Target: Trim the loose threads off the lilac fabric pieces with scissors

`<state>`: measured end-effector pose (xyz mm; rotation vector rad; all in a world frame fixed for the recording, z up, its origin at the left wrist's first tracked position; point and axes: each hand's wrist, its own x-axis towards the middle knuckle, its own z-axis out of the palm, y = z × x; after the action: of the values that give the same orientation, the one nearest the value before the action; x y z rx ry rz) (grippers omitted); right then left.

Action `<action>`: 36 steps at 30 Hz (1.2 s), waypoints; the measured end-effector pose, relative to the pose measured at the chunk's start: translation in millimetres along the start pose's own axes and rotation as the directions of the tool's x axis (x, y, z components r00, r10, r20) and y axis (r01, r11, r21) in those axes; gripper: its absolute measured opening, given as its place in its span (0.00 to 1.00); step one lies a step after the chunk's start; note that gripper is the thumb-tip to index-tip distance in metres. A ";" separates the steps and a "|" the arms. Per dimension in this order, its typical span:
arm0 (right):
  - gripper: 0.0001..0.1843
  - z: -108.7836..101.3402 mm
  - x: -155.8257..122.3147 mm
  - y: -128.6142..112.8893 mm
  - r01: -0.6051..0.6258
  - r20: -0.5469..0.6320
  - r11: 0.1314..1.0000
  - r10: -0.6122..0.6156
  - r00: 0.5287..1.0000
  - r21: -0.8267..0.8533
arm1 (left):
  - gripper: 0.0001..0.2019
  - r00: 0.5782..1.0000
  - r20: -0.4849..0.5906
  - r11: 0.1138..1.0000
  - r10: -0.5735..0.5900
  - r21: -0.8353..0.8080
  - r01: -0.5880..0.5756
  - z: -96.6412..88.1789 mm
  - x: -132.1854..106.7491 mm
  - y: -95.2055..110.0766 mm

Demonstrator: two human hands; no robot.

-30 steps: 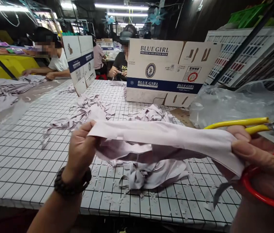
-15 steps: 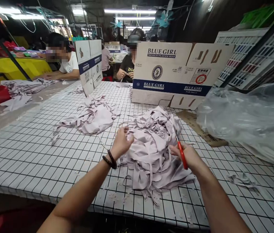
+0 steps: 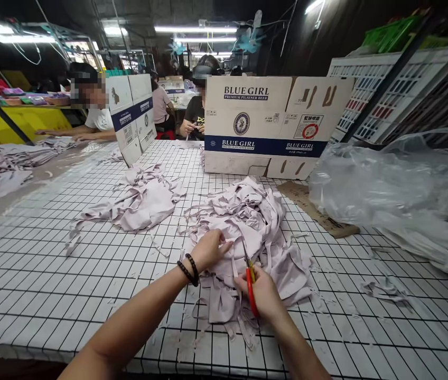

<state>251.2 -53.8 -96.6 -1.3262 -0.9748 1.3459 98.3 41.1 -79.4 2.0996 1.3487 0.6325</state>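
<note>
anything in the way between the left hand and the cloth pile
Nothing visible: the left hand is already at the cloth pile, over its left side. The scissors in the right hand lie to its right, not between. The cardboard stands beyond the pile.

pale pink cloth pile (image 3: 273, 224), red-handled scissors (image 3: 251, 293), black-gridded white table (image 3: 69, 295)
</note>
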 end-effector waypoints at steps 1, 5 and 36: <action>0.18 1.8 -1.4 -1.1 0.002 0.007 1.000 -0.002 1.000 0.015 | 0.11 1.000 -0.002 1.000 -0.024 0.010 0.024 1.0 -0.1 0.4; 0.21 5.8 -13.4 -22.4 0.015 0.047 0.998 -0.018 0.999 0.055 | 0.09 0.999 0.020 1.000 0.031 -0.004 -0.031 -3.8 -2.0 6.5; 0.14 -13.4 -45.4 -59.6 -0.170 0.094 0.911 0.145 0.985 0.376 | 0.12 0.900 0.410 0.981 0.147 -0.176 -0.080 -104.2 95.0 78.9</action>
<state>267.5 -87.0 -30.0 -1.0827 -0.6110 1.6161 118.6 122.8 58.5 2.0470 0.9097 0.2896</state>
